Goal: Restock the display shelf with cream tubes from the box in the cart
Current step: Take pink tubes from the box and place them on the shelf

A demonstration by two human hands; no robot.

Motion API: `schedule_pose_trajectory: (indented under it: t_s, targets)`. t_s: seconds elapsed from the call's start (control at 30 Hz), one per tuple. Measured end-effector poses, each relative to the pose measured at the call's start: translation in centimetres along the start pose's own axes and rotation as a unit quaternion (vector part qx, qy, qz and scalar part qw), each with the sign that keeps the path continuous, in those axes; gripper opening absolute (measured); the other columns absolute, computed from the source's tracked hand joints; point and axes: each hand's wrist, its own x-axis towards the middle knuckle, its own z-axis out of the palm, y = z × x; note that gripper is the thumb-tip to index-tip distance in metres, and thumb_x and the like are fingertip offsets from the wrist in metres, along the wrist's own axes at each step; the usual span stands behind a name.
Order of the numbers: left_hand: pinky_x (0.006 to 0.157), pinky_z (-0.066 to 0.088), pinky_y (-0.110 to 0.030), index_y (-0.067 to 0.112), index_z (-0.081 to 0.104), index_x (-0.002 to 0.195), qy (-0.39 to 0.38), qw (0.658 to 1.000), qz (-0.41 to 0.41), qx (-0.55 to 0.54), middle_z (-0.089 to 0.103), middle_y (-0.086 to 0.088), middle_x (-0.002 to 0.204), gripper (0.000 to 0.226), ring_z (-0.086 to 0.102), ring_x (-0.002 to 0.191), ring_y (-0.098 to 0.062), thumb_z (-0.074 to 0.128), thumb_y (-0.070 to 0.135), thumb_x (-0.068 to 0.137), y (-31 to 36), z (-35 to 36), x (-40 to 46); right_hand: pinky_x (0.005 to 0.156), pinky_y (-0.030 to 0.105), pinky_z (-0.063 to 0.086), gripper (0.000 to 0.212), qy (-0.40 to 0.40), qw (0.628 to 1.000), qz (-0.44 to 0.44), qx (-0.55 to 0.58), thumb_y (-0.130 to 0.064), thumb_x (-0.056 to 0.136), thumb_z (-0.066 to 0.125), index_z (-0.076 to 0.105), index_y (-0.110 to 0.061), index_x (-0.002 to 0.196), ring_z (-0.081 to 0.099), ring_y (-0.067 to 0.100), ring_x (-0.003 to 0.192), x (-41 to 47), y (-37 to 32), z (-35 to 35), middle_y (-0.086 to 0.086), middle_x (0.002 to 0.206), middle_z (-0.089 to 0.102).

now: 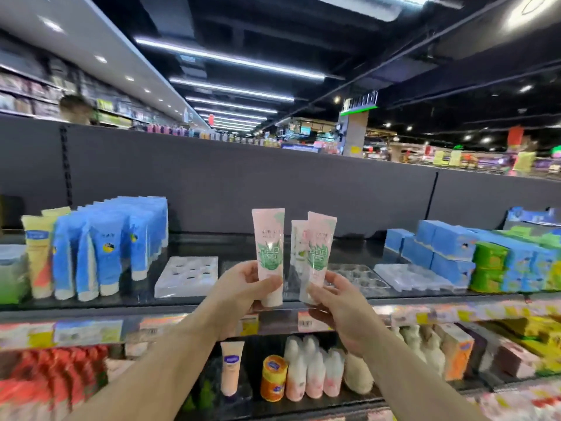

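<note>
Cream tubes stand upright, one (269, 253) in left grip (243, 287), two (315, 253) in right grip (337, 302).

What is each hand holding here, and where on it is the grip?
Left hand grips one pink cream tube near its cap end. Right hand grips two tubes at their lower ends.

Blue tubes (106, 250) stand cap-down in rows at the left of the upper level, with yellow tubes (38, 253) just beside them on the left. Blue boxes (440, 247) are stacked at the right, touching green boxes (488, 265). On the level below: a peach tube (231, 367), an orange jar (273, 378), and pale bottles (314, 370) grouped together. Price labels (306, 322) line the edge between the two levels.
</note>
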Motion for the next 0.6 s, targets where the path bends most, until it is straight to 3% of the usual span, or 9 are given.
schedule_pose_trajectory:
  t_s: [0.1,0.17,0.3,0.4,0.5,0.6]
  targets:
    - [0.082,0.057,-0.036,0.025,0.060,0.109,0.025,1.000,-0.015,-0.008,0.071,0.005,0.106,0.029,0.068,0.098,-0.016,0.072,0.021,0.083,-0.6,1.7,0.1,0.077,0.029,0.058,0.019,-0.022,1.000,0.007,0.003,-0.016,0.090,0.065,0.059,-0.028,0.104,0.071,0.013,0.085,-0.2,0.2,-1.4,-0.006,0.089,0.074]
    - [0.078,0.057,-0.033,0.024,0.060,0.111,0.031,0.999,-0.021,-0.002,0.072,0.007,0.105,0.031,0.069,0.097,-0.014,0.073,0.022,0.082,-1.2,2.9,0.3,0.082,0.032,0.058,0.020,-0.023,1.000,0.005,0.004,-0.015,0.090,0.065,0.059,-0.029,0.104,0.071,0.014,0.086,-0.4,0.4,-2.3,-0.006,0.089,0.074]
    - [0.084,0.058,-0.038,0.022,0.062,0.111,0.023,0.999,-0.035,0.022,0.073,0.006,0.105,0.031,0.070,0.096,-0.014,0.073,0.022,0.082,-2.0,5.6,1.5,0.088,0.034,0.056,0.027,-0.011,1.000,0.013,0.011,-0.018,0.089,0.067,0.058,-0.027,0.113,0.070,0.015,0.094,-0.6,0.8,-4.8,-0.005,0.098,0.074]
    - [0.082,0.058,-0.039,0.022,0.062,0.108,-0.009,0.999,-0.027,0.027,0.074,0.007,0.101,0.026,0.071,0.092,-0.014,0.070,0.019,0.084,-2.4,8.1,3.2,0.086,0.035,0.057,0.026,0.020,1.000,0.008,0.007,-0.018,0.088,0.069,0.060,-0.023,0.112,0.070,0.017,0.094,-0.6,1.5,-7.6,-0.003,0.099,0.074]
    - [0.071,0.056,-0.029,0.024,0.063,0.104,-0.032,0.999,-0.027,0.016,0.075,0.009,0.096,0.021,0.071,0.088,-0.011,0.069,0.018,0.085,-2.9,11.5,5.5,0.076,0.024,0.056,0.022,0.063,0.998,0.007,-0.021,-0.020,0.087,0.070,0.063,-0.024,0.108,0.070,0.012,0.088,-0.7,1.8,-11.3,-0.003,0.097,0.074]
    - [0.078,0.058,-0.034,0.022,0.063,0.108,-0.065,0.997,-0.029,0.022,0.075,0.005,0.100,0.027,0.071,0.091,-0.015,0.072,0.018,0.083,-3.4,15.4,8.3,0.072,0.027,0.050,0.020,0.106,0.993,0.016,-0.046,-0.022,0.088,0.069,0.063,-0.023,0.108,0.066,0.015,0.087,-0.1,1.6,-15.7,0.001,0.101,0.073]
